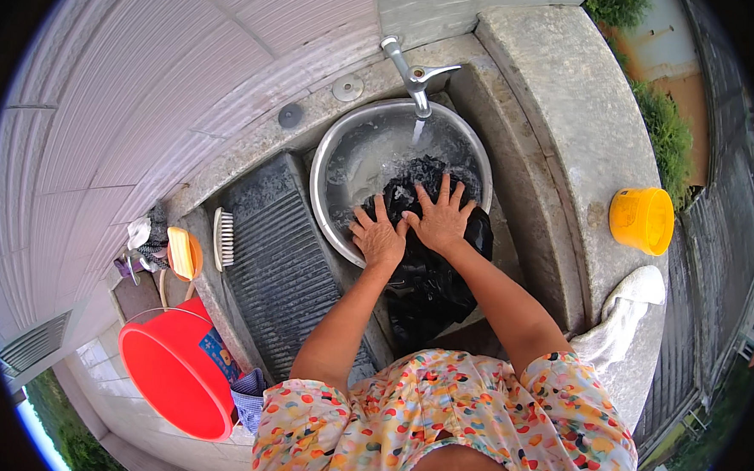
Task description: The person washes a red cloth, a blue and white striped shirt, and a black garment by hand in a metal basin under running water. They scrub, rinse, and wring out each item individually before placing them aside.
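Note:
A wide metal basin (318, 194) stands in a concrete sink, with water running into it from a chrome tap (418, 86). Black wet cloth (428, 290) lies partly in the basin's water and hangs over its near rim. My left hand (379, 236) presses flat on the cloth at the near side of the basin, fingers spread. Beside it my right hand (442, 218) rests on the same cloth, also with its fingers spread. The two thumbs are close together. Neither hand is closed on the cloth; what lies under the palms is hidden.
Left of the basin is a ridged stone washboard (276, 260) with a scrubbing brush (224, 239) on its edge. Further left are a bar of soap (181, 252) in an orange dish and a red bucket (176, 374). A yellow tub (642, 221) and white cloth (624, 315) lie on the right ledge.

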{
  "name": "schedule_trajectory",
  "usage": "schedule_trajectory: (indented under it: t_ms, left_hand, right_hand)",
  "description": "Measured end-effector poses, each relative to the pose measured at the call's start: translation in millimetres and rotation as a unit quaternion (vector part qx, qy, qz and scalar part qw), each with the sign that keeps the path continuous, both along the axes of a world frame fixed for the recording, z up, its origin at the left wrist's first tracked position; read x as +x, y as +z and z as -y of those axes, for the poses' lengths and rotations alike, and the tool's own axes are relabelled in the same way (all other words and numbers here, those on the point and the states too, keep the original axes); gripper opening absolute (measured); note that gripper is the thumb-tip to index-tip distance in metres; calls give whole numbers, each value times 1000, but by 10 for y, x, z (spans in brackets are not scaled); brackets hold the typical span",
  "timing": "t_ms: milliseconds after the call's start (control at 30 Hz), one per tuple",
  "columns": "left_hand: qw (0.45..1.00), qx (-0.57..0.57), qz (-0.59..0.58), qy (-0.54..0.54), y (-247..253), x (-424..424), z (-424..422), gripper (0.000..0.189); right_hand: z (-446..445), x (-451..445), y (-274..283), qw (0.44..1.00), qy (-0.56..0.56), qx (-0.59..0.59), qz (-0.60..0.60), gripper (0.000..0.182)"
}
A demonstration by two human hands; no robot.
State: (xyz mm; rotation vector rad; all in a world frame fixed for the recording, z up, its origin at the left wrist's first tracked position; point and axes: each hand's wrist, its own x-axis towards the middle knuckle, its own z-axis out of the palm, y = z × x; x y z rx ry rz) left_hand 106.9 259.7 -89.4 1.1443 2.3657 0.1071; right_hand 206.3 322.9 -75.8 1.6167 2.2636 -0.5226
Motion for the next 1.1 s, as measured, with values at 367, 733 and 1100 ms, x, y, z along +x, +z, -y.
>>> schedule_trajectory:
  t_ms: [367, 733, 1100]
  left_hand:
    - [994, 24, -102, 17, -1010, -241, -255, 60]
    - [807, 178, 420, 376, -78, -431, -578, 27]
    - [686, 271, 617, 276, 1441, 336, 90, 30]
  right_hand:
    - [-545, -211, -738, 995, 8, 35, -94, 55]
    - [-709, -13, -539, 721, -390, -289, -495, 26]
    - [-106, 949, 1344, 534, -428, -407, -605, 15]
